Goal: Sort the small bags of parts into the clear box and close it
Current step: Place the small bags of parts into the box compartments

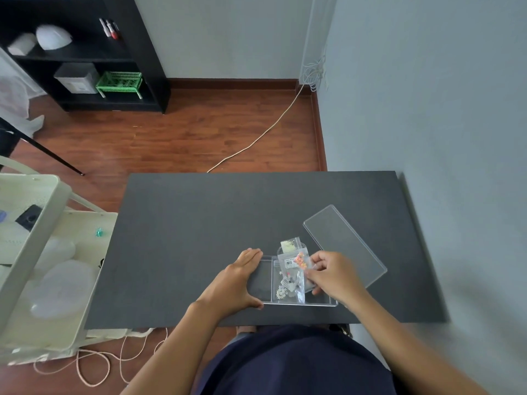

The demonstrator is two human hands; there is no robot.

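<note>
A clear box [265, 280] with a divider sits near the front edge of the dark table [199, 223]. My left hand [238, 282] grips its left end, fingers flat along the side. My right hand [332, 273] pinches a small clear bag of orange parts [296, 260] over the box's middle compartment. Another bag with pale yellow parts [289, 245] stands behind it. More small bags with white parts [286, 289] lie inside the box. The clear lid [345, 243] lies flat on the table to the right, angled, partly under my right hand.
A cream utility cart [37, 252] with white items stands left of the table. The wall runs close along the table's right side. A cord [256, 138] crosses the wooden floor beyond, and a black shelf [85, 52] stands at the far left.
</note>
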